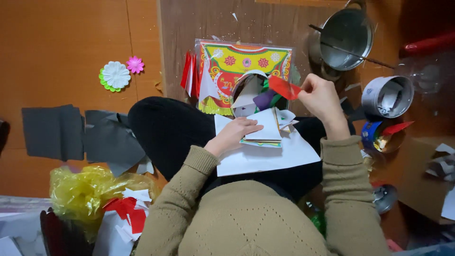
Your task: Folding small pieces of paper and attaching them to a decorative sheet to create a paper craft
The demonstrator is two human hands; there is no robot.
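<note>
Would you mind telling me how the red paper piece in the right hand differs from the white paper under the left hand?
The red paper piece is small, narrow and pinched in the air by the right hand. The white paper is larger, wider and lies flat on a paper stack, pressed by the left hand. Both are cut paper.

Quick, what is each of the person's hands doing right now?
Left hand: open, lying flat on the white paper pieces in the lap.
Right hand: closed, pinching a red paper strip.

**Orange floor strewn with craft scraps**

The orange floor [57, 42] carries grey paper sheets [80, 135], two paper flowers [118, 73], a yellow plastic bag [87, 189], a steel pot [343, 40], a round tin [386, 97] and a brown board [213, 23].
</note>
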